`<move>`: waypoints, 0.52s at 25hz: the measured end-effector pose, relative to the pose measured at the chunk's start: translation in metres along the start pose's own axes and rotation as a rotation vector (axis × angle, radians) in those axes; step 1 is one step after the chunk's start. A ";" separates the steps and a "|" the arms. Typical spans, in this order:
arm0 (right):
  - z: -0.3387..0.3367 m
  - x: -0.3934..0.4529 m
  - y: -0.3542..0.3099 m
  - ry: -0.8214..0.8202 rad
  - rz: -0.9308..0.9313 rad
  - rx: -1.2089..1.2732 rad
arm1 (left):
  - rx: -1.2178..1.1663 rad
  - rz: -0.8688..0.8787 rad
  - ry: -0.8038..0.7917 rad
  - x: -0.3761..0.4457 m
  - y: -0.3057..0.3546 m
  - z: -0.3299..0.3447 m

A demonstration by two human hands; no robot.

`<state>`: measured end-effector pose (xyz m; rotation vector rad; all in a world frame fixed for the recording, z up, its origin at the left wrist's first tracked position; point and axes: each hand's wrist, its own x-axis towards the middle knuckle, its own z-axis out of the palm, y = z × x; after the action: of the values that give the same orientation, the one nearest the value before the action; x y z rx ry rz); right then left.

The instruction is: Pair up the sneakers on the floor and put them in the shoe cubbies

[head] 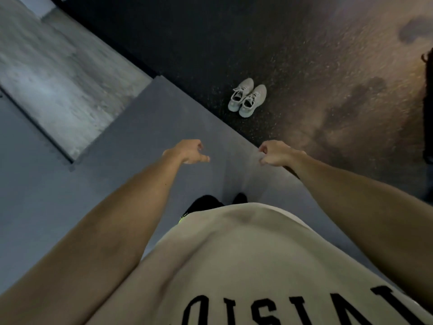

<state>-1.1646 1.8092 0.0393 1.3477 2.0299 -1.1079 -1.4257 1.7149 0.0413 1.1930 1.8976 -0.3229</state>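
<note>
1. The left hand (191,152) reaches forward over the smooth grey-blue floor mat (145,127); its fingers are loosely curled with the thumb sticking out toward three o'clock, and it holds nothing.
2. The right hand (275,153) hangs beside it at three o'clock, apart from it, fingers curled under in a loose fist, also holding nothing, as far as the blur allows.
3. At twelve o'clock from the hands, well apart from both, two pale grey lace-up sneakers (248,97) stand side by side, touching, on the dark speckled rubber floor (234,38), just beyond the mat's edge. Their toes point toward one o'clock.
4. At ten o'clock lies a lighter, mottled grey slab of floor (58,73) with a dark border.
5. At six o'clock, close under the camera, is the person's beige shirt with black block letters (246,266), with black shoes (206,204) showing just past its hem.
6. At the three o'clock edge stands a dark object (428,113), too cropped to identify.
</note>
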 end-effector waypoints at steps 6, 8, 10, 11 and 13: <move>-0.104 0.100 -0.036 0.038 0.089 0.113 | 0.084 0.099 -0.035 0.122 0.023 -0.128; -0.128 0.133 -0.051 0.060 0.107 0.122 | 0.143 0.130 -0.056 0.165 0.031 -0.168; -0.155 0.173 -0.066 0.109 0.166 0.149 | 0.189 0.181 -0.071 0.213 0.040 -0.219; -0.168 0.187 -0.075 0.108 0.204 0.168 | 0.199 0.203 -0.093 0.230 0.044 -0.241; -0.196 0.218 -0.086 0.103 0.262 0.220 | 0.240 0.239 -0.139 0.265 0.056 -0.276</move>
<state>-1.3218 2.0707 0.0226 1.7560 1.7733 -1.1880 -1.5716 2.0720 0.0170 1.4996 1.6094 -0.4994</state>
